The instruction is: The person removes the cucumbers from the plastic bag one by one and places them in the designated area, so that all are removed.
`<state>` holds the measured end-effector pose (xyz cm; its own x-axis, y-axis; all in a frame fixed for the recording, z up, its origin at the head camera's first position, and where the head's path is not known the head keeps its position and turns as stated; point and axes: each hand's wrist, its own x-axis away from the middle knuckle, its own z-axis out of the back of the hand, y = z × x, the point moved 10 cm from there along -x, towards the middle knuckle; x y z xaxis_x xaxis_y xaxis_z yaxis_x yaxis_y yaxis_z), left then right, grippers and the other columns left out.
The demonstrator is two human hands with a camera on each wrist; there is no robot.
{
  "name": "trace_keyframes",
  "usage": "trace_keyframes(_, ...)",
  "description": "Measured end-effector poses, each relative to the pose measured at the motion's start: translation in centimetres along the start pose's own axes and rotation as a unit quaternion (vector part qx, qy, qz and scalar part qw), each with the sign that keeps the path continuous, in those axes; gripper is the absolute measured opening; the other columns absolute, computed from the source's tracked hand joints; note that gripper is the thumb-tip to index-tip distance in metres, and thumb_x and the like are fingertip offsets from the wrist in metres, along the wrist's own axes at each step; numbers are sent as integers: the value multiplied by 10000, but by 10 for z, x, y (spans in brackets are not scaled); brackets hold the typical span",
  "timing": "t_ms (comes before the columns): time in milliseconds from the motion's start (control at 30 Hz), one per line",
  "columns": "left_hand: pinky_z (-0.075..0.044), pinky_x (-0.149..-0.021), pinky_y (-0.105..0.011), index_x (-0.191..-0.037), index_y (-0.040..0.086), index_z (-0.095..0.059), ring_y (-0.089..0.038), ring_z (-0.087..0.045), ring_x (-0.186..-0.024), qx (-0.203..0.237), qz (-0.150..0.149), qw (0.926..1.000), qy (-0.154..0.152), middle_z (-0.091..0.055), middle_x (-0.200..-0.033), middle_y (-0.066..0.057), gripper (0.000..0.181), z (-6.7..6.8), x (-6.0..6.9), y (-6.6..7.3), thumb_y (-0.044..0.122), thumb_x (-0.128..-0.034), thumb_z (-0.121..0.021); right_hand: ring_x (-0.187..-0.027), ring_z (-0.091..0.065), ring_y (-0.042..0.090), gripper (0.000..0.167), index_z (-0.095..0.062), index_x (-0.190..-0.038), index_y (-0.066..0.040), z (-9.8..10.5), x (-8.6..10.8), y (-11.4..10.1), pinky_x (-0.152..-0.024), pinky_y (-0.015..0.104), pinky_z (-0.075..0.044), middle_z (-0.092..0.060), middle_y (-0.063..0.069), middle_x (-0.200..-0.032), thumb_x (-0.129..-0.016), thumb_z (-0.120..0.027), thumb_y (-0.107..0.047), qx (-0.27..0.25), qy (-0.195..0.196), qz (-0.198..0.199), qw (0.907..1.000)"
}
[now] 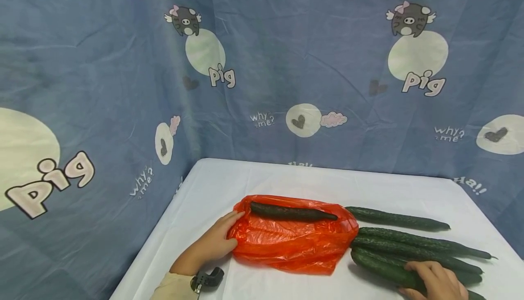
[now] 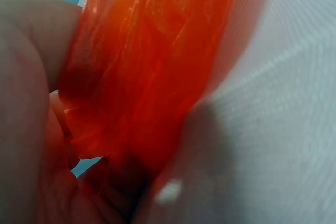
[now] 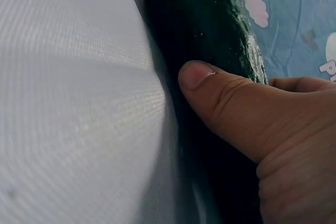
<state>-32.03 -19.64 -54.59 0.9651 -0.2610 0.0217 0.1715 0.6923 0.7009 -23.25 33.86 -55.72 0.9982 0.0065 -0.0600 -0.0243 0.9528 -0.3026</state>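
Observation:
A red plastic bag (image 1: 286,250) lies on the table, with one dark cucumber (image 1: 292,212) at its far side, within its opening. My left hand (image 1: 218,241) holds the bag's left edge. In the left wrist view the thumb is on one side of the red film (image 2: 152,66) and fingers show behind it. At the right, my right hand (image 1: 439,281) grips the nearest cucumber (image 1: 378,266). The right wrist view shows my thumb (image 3: 226,95) pressed along that cucumber's dark green side (image 3: 202,19); my other fingers are mostly hidden behind it.
Several more cucumbers lie right of the bag: one at the back (image 1: 399,219) and others (image 1: 425,241) close together beside the gripped one. A white cloth covers the table (image 1: 213,181). Blue printed curtains (image 1: 262,63) stand behind it and at the left.

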Motion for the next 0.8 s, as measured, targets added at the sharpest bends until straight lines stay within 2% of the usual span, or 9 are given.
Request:
trace_keyframes(100, -274, -1216, -663, -1611, 190, -431, -386, -300, -1558, -31, -8, 10000, -8, -322, -1695, -132, 809, 1, 0, 0, 113, -832, -633, -1031, -569, 371, 646, -730, -1153, -227, -1, 1, 0, -805, 596, -462, -633, 58, -1127, -695, -847, -667, 10, 97, 51, 9999)
trace_keyframes(333, -268, -1215, -670, -1607, 177, -437, -404, -305, -1551, 43, -95, 9999, -10, -330, -1686, -153, 807, 1, 0, 1, 87, -829, -633, -936, -570, 280, 577, -733, -1114, -258, 2, 6, -7, -736, 526, -489, -613, 9, -1061, -674, -901, -591, 36, 461, 436, 9980)
trace_keyframes(567, -266, -1208, -684, -1604, 186, -443, -405, -294, -1557, 78, -35, 10000, -5, -321, -1692, -150, 822, 0, 1, 1, 95, -812, -641, -953, -569, 249, 621, -726, -1113, -285, 2, 2, -2, -732, 497, -502, -628, 8, -1088, -652, -865, -678, 73, 276, 433, 9987)
trace_keyframes(800, -268, -1208, -682, -1603, 174, -445, -412, -299, -1553, 61, -65, 9999, 46, -331, -1686, -159, 825, 0, -1, 1, 82, -807, -644, -947, -586, 273, 638, -732, -1088, -270, 6, 3, -6, -743, 534, -508, -635, 7, -1060, -626, -879, -685, 36, 458, 500, 9977)
